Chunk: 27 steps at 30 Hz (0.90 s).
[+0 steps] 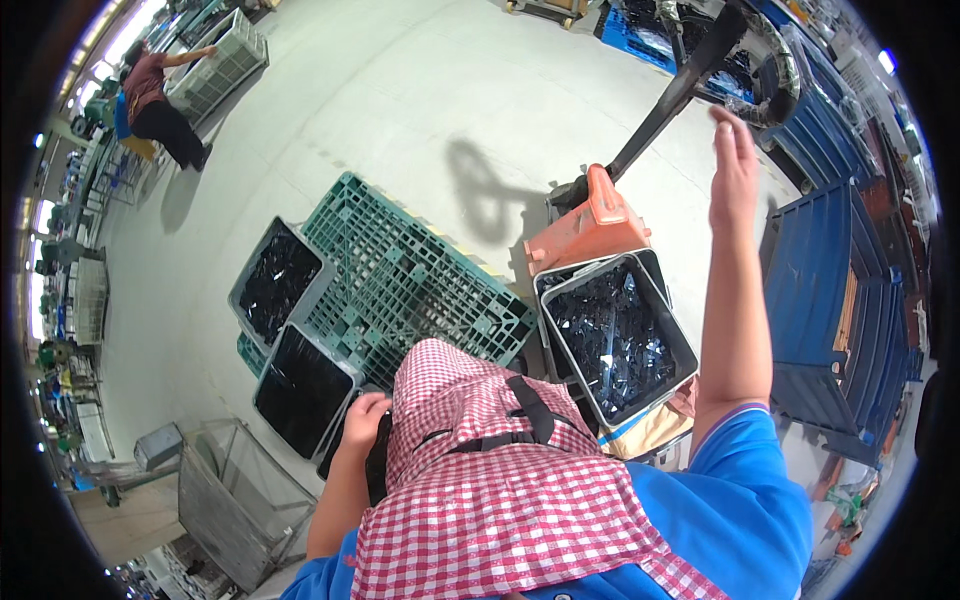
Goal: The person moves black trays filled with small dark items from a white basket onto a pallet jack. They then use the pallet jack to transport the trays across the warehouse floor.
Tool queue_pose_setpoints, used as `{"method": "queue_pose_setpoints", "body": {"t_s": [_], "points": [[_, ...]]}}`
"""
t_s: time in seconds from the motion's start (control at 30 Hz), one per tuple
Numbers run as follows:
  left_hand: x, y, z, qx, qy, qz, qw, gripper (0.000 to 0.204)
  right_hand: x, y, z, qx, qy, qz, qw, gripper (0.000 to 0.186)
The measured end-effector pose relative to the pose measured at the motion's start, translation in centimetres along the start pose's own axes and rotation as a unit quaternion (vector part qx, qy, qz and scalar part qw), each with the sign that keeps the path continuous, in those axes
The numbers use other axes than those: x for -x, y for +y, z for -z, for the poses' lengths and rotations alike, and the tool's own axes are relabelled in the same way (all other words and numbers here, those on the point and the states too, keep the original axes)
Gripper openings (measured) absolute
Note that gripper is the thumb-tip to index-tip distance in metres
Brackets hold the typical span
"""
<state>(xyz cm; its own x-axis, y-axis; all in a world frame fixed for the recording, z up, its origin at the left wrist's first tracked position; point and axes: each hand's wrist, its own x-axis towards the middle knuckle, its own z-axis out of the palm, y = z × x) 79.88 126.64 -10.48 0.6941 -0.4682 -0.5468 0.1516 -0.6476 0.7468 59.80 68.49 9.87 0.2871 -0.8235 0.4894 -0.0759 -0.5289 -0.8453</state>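
My right hand [735, 165] is stretched far forward with its fingers extended and nothing in it. It is close to the looped handle [785, 85] of an orange pallet jack [590, 235], whose dark shaft [655, 125] leans up to the right. I see no contact between hand and handle. At my left side, my left hand [365, 415] hangs with loosely bent, parted fingers, beside a grey bin [308, 390] of black material. To my right, a grey bin [572, 365] full of shiny black pieces sits against the jack's orange body.
A green plastic pallet [400, 265] lies on the floor ahead, with another bin [240, 290] of black pieces at its left. Blue metal containers [815, 310] line the right side. Far left, a person [155, 105] holds a large grey crate [225, 75]. A metal-framed cart [235, 500] stands lower left.
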Motion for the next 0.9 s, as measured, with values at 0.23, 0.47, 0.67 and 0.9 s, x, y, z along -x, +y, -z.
{"method": "queue_pose_setpoints", "body": {"t_s": [0.23,0.47,0.67,0.9], "points": [[-4.9,28.6,3.3,0.054,-0.086,-0.289,0.952,0.029,-17.5,-2.4,3.5,0.502,0.115,0.365,0.776,0.054],[-12.7,51.7,4.1,-0.025,-0.104,-0.715,0.691,0.071,-28.9,3.2,10.6,0.698,-0.011,-0.088,0.710,0.067],[-26.1,67.5,7.2,-0.027,-0.062,-0.783,0.618,0.076,-23.1,3.8,8.0,0.719,0.068,-0.089,0.686,0.060],[-31.8,89.2,16.7,-0.083,0.140,-0.801,0.575,0.082,-23.8,3.8,4.6,0.663,0.115,-0.147,0.725,0.053]]}}
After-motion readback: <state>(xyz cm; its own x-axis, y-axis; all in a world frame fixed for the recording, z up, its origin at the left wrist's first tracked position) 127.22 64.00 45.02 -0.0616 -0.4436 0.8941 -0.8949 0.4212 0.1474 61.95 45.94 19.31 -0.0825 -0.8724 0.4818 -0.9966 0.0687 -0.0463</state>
